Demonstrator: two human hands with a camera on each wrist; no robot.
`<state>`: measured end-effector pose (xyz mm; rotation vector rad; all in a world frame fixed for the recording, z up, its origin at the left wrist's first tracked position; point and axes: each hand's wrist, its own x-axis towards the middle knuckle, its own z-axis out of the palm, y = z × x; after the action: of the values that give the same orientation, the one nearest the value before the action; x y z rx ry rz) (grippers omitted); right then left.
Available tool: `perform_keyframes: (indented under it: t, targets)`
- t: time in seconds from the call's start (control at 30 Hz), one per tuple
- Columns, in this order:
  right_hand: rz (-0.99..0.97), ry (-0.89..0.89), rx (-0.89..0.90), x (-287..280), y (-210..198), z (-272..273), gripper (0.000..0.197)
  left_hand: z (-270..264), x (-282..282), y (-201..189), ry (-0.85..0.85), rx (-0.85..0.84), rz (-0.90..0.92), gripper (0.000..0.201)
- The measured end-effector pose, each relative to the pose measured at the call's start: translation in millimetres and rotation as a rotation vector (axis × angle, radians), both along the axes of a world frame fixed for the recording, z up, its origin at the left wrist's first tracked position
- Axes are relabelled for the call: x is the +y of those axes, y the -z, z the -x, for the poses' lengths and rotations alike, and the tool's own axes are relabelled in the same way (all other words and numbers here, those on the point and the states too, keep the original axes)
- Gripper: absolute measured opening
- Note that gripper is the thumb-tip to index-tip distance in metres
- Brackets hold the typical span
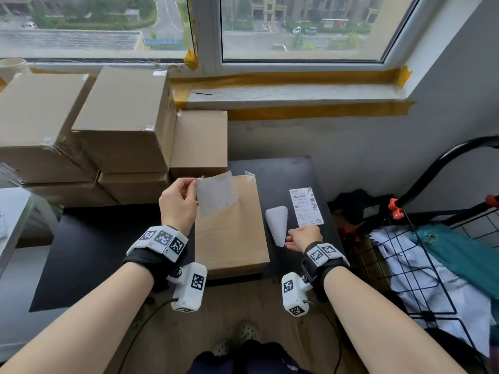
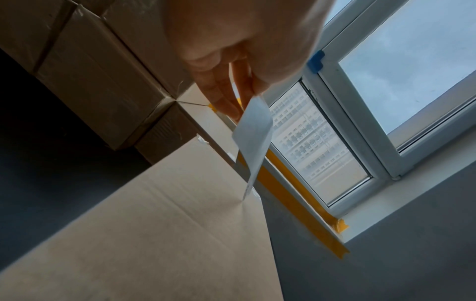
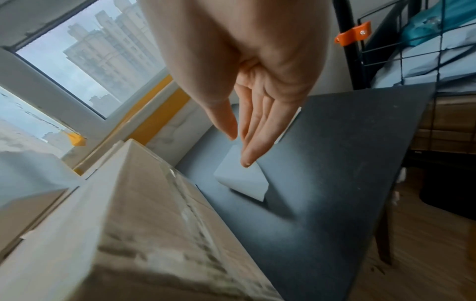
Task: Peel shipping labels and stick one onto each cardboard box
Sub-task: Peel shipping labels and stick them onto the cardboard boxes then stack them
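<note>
A flat cardboard box (image 1: 232, 238) lies on the black table (image 1: 94, 252) in front of me. My left hand (image 1: 195, 182) pinches the top corner of a peeled, greyish label (image 1: 217, 197) and holds it hanging over the box's far left part. In the left wrist view that label (image 2: 253, 130) dangles from the fingertips, its lower tip just above the box (image 2: 154, 234). My right hand (image 1: 288, 237) is open with straight fingers at the near end of a curled white backing sheet (image 1: 276, 222). In the right wrist view a fingertip (image 3: 246, 160) meets that sheet (image 3: 242, 183). A printed shipping label (image 1: 306, 206) lies beside it.
Several plain cardboard boxes (image 1: 121, 122) are stacked at the back left, against the window sill (image 1: 297, 95). A black wire cart (image 1: 421, 255) with cloth in it stands close on the right. The grey wall rises just behind the table.
</note>
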<state>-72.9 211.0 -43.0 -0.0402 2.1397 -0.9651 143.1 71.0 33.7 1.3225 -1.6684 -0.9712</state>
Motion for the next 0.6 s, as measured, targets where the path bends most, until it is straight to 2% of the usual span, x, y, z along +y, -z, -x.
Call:
perform_keyframes:
  t: [0.07, 0.13, 0.23, 0.27, 0.37, 0.5, 0.6]
  targets:
    - [0.044, -0.037, 0.035, -5.0, -12.9, 0.8, 0.017, 0.0, 1.2, -1.9, 0.006, 0.018, -0.014, 0.015]
    - [0.169, -0.056, 0.031, -15.5, -30.2, -3.4, 0.022, -0.2, 3.2, -5.5, 0.010, 0.005, 0.007, 0.013]
    - [0.363, -0.126, -0.119, -34.4, -65.6, -20.9, 0.014, -0.3, 6.4, -11.5, 0.053, -0.066, 0.083, 0.013]
    - [0.391, -0.168, -0.181, -40.1, -77.8, -27.8, 0.017, -0.3, 7.2, -13.1, 0.075, -0.084, 0.106, 0.013]
    - [0.379, -0.271, -0.247, -55.8, -101.3, -43.0, 0.033, 0.3, 8.8, -17.4, 0.139, -0.109, 0.149, 0.013]
    - [0.325, -0.285, -0.262, -66.0, -109.2, -51.8, 0.049, 0.4, 11.0, -21.2, 0.219, -0.113, 0.191, 0.011]
    - [0.312, -0.273, -0.251, -67.0, -111.2, -55.2, 0.050, -0.3, 12.8, -23.1, 0.280, -0.095, 0.190, 0.009]
